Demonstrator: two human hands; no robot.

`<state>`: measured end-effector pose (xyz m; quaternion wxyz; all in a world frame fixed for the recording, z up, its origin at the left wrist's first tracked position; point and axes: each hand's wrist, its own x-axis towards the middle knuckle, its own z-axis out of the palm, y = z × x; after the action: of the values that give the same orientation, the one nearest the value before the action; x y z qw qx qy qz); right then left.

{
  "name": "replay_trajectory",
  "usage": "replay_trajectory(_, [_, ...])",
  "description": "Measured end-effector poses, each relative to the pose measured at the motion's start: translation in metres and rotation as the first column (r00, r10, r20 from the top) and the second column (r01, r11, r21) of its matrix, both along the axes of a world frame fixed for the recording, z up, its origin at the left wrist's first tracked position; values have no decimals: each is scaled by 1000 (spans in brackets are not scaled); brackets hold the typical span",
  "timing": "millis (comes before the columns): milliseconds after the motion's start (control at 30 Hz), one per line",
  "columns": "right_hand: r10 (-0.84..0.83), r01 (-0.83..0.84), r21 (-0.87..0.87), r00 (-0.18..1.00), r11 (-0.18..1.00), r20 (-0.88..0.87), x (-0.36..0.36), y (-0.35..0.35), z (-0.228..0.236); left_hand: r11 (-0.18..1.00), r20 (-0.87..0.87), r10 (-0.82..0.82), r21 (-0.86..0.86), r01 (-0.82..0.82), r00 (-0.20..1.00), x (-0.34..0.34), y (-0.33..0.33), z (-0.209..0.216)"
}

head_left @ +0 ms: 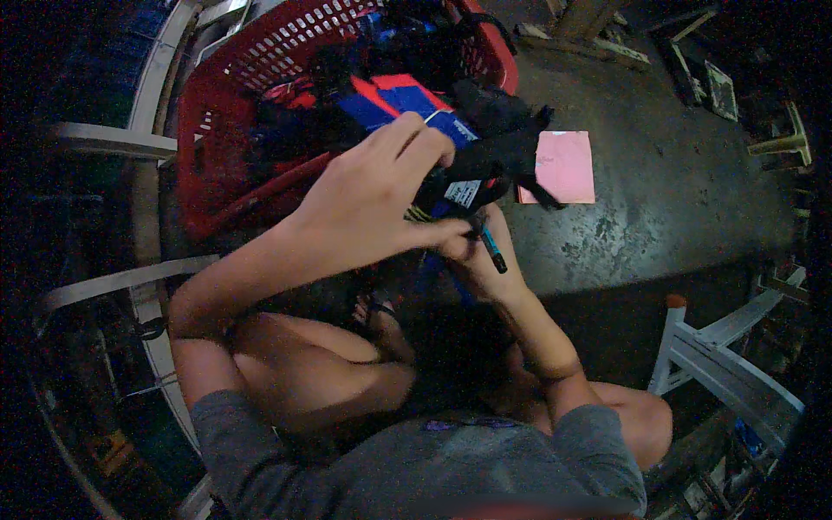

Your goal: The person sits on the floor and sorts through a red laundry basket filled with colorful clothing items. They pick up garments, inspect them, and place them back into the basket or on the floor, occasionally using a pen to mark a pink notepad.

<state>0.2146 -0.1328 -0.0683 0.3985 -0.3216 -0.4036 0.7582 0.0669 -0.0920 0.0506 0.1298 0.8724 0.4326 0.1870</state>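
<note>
Slanting down-right, the pen [492, 248] sits in right-hand fingers [464, 245].

Your basket [217, 121] fills the upper left of the frame, with folded cloth items [399, 100] piled in it. Your left hand [373, 199] and right hand [472, 256] meet at centre, just right of the basket. A paper sheet [563, 165] lies on the floor [676, 173] right of them, and a chair [728, 364] stands at lower right.

One red basket [217, 130], one pink sheet [563, 165], one pen [492, 249], two hands (both busy).
</note>
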Motion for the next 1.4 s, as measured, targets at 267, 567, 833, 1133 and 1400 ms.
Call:
replay_trajectory(267, [-136,139,-9,979,990,154,6,-3,0,936,93,132,-341,-93,987,0,14,-13])
replay_trajectory(567, [-134,140,-123,989,982,55,7,0,12,838,56,192,-529,-134,980,-2,25,-9])
replay_trajectory(833, [-40,-218,-556,909,802,-414,47,27,-18,906,-148,-134,-419,61,980,-20,30,-9])
replay_trajectory(1133, [-121,-84,-519,929,851,-349,51,41,-21,784,-271,273,-493,-377,923,-7,18,-24])
replay_trajectory(1400, [-250,117,-471,940,874,-231,83,55,9,687,339,254,-723,78,906,-16,19,-71])
